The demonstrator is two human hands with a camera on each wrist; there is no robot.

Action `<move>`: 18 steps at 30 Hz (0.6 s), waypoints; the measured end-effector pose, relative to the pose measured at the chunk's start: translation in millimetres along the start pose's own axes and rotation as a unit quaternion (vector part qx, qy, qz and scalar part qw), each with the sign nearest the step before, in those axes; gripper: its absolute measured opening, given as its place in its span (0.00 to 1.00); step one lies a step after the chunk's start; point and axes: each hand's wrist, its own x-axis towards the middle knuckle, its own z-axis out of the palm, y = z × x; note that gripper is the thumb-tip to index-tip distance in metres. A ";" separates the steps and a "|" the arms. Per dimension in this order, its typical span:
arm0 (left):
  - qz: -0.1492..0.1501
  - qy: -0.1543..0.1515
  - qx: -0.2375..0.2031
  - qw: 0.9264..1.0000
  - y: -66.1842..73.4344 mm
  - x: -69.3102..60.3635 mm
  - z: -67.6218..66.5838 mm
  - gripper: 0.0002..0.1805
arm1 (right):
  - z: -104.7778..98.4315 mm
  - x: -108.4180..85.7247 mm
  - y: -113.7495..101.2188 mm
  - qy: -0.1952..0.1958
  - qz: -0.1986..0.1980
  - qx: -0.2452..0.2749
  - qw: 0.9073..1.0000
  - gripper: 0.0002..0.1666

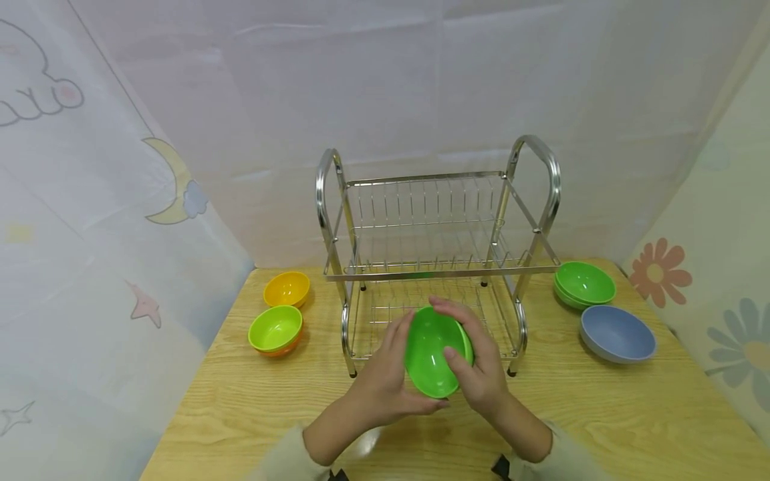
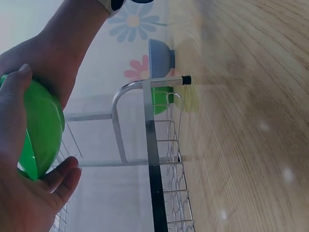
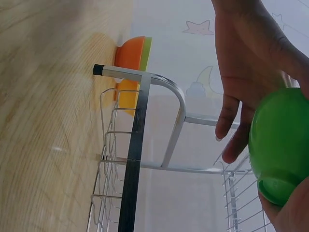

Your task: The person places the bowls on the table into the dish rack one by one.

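A bright green bowl (image 1: 430, 351) is held up in front of the rack, its inside tilted towards the head camera. My right hand (image 1: 486, 375) grips its right side, thumb inside and fingers over the outside. Around the left side and lower edge, my left hand (image 1: 385, 391) holds the same bowl between fingers and thumb. In the right wrist view the round foot of the bowl (image 3: 280, 150) shows between the hands. Behind it stands a two-tier metal dish rack (image 1: 421, 272), with no dishes seen on its tiers.
Left of the rack, a yellow-orange bowl (image 1: 287, 289) sits behind a lime bowl (image 1: 275, 329) stacked on an orange one (image 1: 289, 346). To the right are stacked green bowls (image 1: 583, 284) and a blue bowl (image 1: 617, 334). All stand on a wooden table (image 1: 240, 414) before a hanging cloth.
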 end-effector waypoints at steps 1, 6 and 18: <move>0.004 0.002 0.008 1.000 0.2 -0.1 0.6 0.73 | 0.5 0.6 -0.3 0.002 -0.005 -0.008 1.000 0.33; 0.007 -0.002 0.036 0.999 -0.4 -3.0 0.5 0.73 | 1.6 3.6 0.2 -0.013 -0.020 -0.064 0.998 0.34; -0.032 -0.102 0.067 0.992 -9.4 -7.5 -14.5 0.63 | 0.8 3.9 7.4 -0.064 -0.047 -0.177 0.981 0.34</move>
